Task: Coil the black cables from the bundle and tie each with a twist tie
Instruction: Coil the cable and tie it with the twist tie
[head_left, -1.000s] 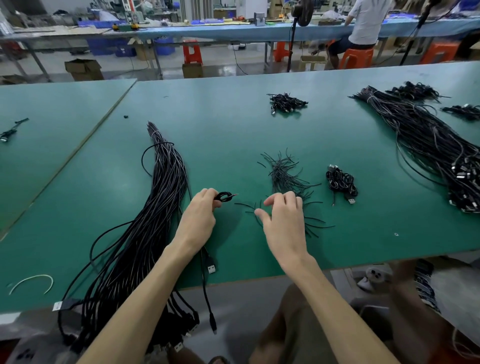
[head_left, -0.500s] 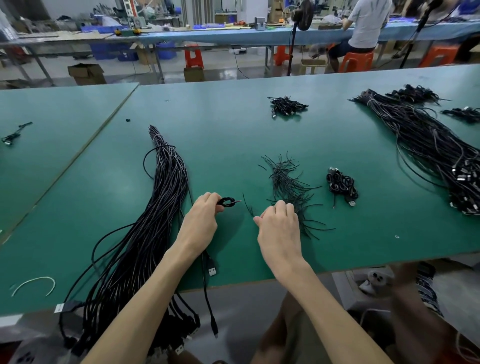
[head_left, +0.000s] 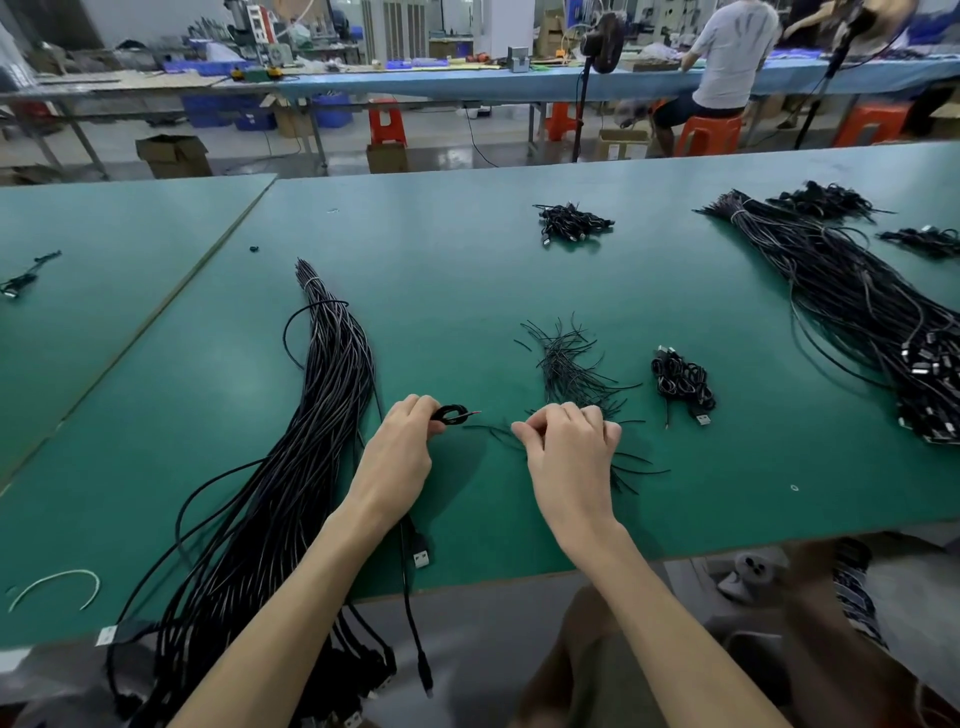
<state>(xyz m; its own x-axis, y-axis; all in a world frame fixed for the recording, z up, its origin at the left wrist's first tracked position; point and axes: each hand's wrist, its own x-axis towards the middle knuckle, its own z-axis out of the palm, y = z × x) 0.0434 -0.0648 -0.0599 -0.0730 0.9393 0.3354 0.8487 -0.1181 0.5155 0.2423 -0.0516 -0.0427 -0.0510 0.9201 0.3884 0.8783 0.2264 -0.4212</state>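
A long bundle of black cables (head_left: 311, 441) runs down the left of the green table (head_left: 467, 270) and hangs over its front edge. My left hand (head_left: 397, 457) pinches a small coiled black cable (head_left: 451, 414) just right of the bundle, and the cable's USB end (head_left: 422, 556) trails under my wrist. My right hand (head_left: 569, 452) has its fingers curled over the near edge of the loose pile of black twist ties (head_left: 566, 369), thumb and forefinger pinched together. Whether a tie is between them I cannot tell.
A small heap of tied coils (head_left: 681, 382) lies right of the ties, another heap (head_left: 570, 223) further back. A second big cable bundle (head_left: 852, 306) fills the right side. A white tie (head_left: 57, 584) lies at front left. A person sits at a far bench.
My right hand's fingers have curled and pinched at the near edge of the twist ties. My left hand keeps holding the small coil in place.
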